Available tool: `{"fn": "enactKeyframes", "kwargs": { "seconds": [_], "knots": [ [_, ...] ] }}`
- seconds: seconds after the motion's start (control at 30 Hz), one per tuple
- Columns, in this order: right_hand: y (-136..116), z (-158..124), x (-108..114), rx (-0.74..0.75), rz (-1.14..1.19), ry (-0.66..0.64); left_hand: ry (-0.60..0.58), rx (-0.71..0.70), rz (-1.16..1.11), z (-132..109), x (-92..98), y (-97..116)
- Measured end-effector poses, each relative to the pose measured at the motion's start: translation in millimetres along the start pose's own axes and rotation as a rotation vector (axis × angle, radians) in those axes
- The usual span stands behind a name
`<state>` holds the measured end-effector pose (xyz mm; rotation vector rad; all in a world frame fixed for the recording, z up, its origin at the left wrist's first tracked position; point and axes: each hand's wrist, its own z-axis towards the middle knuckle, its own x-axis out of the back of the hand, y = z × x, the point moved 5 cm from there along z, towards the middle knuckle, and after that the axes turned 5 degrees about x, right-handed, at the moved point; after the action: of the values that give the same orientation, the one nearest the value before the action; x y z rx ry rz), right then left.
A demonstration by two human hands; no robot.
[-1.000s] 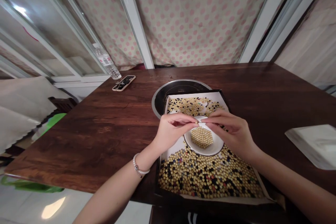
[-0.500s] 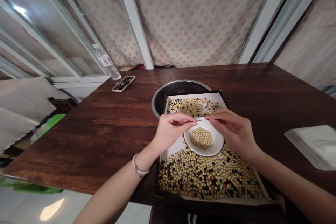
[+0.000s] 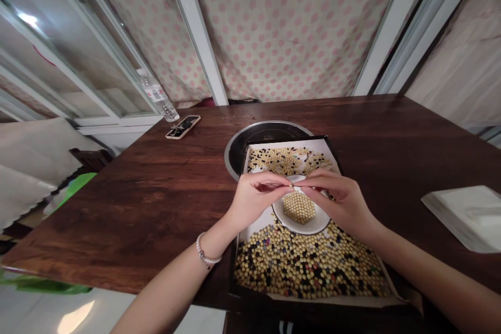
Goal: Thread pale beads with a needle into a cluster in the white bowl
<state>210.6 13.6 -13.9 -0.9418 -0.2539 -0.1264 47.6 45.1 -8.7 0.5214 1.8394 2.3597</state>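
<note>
This looks like a dining area in a home, though a small eatery cannot be ruled out. The dark wooden worktop [image 3: 156, 188] has a round, black, silver-rimmed plate [image 3: 237, 150] that looks like a built-in cooking plate. Behind it hangs a pink-dotted curtain [image 3: 289, 26], with white-framed glass panels [image 3: 78, 47] to the left. A pale cloth [image 3: 27, 162] with a scalloped edge, a wooden chair back [image 3: 91, 159], a glossy light floor [image 3: 109, 302], a phone [image 3: 183, 128] and a water bottle [image 3: 157, 95] add a household look.
</note>
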Motion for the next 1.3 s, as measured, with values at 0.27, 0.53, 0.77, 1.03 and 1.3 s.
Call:
{"fn": "enactKeyframes", "kwargs": {
  "seconds": [0.27, 0.53, 0.77, 1.03, 1.3],
  "knots": [
    [2.3, -0.9, 2.2, -0.034, 0.01, 0.038, 0.001, 0.001, -0.014, -0.3, 0.7, 0.2],
    [4.7, -0.8, 5.8, -0.041, 0.002, 0.099, 0.009, 0.013, -0.02, 0.0, 0.5, -0.9],
    [3.2, -1.1, 1.8, -0.047, 0.028, 0.031, -0.02, 0.015, 0.001, -0.6, -1.6, -0.8],
    [6.8, -1.1, -1.5, -0.09, 0.084, -0.017, -0.012, 0.026, -0.01, -0.6, -1.3, -1.8],
    [7.2, -2.2, 1.5, -0.103, 0.092, 0.022, -0.009, 0.034, -0.049, 0.1, -0.7, -2.2]
  ]
}}
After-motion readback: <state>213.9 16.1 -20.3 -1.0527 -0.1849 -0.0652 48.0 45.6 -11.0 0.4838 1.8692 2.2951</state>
